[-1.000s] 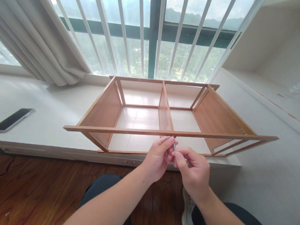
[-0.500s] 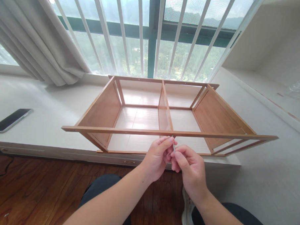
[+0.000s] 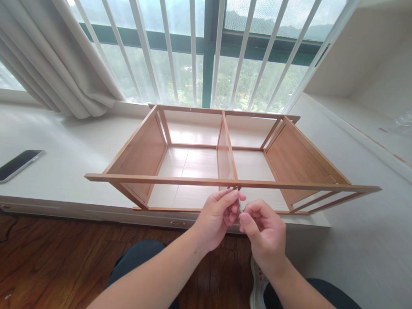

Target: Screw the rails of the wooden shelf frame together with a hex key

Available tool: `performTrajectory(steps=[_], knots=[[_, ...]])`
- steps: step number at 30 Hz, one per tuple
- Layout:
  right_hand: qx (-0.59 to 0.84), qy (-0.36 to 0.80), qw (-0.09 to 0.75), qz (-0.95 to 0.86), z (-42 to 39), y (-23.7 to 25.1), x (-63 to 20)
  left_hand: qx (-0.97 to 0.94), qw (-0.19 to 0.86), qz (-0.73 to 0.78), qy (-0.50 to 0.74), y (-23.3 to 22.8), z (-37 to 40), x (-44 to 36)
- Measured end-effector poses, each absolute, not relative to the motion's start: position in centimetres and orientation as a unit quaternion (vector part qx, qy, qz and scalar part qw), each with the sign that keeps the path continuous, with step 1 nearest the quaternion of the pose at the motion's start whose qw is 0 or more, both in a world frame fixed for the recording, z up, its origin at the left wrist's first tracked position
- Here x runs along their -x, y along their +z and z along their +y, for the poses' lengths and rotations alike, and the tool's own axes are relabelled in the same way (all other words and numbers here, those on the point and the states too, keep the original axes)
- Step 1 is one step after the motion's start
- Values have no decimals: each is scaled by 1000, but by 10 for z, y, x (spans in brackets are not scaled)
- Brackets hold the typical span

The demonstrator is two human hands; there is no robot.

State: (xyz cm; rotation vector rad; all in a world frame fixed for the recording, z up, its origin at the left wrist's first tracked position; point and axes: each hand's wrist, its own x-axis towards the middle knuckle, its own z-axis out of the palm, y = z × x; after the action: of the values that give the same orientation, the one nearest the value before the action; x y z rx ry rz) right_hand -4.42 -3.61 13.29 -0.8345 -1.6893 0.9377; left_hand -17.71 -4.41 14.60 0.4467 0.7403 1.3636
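Note:
A wooden shelf frame (image 3: 191, 181) lies on its side on the white window ledge, its long front rail toward me. Just below that rail, by the middle panel (image 3: 227, 148), a thin silver hex key (image 3: 240, 205) runs up to the wood. My left hand (image 3: 220, 212) is closed around the key's upper part, thumb and index finger just under the rail. My right hand (image 3: 264, 230) pinches the key's lower end between thumb and curled fingers. The key's tip and any screw head are too small to make out.
On the left of the ledge (image 3: 72, 167) lies a dark-screened phone or tablet (image 3: 16, 164) with a cable. A grey curtain (image 3: 57, 48) hangs beside the barred window. The wall (image 3: 354, 188) is close on the right. My knees are below, over the wooden floor (image 3: 61, 262).
My right hand has shifted slightly right and down, apart from the left fingers, and the key has tilted a little. My left hand stays almost in place. The frame has not moved.

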Motion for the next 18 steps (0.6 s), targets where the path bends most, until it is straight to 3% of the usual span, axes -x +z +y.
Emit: performTrajectory(steps=[10,18], knots=[[332,208,506,-768,-34,142,45,-192,703,320,605,141,-43,178],[322,186,504,-779,-32,146,45,-177,710,304,611,142,-42,178]])
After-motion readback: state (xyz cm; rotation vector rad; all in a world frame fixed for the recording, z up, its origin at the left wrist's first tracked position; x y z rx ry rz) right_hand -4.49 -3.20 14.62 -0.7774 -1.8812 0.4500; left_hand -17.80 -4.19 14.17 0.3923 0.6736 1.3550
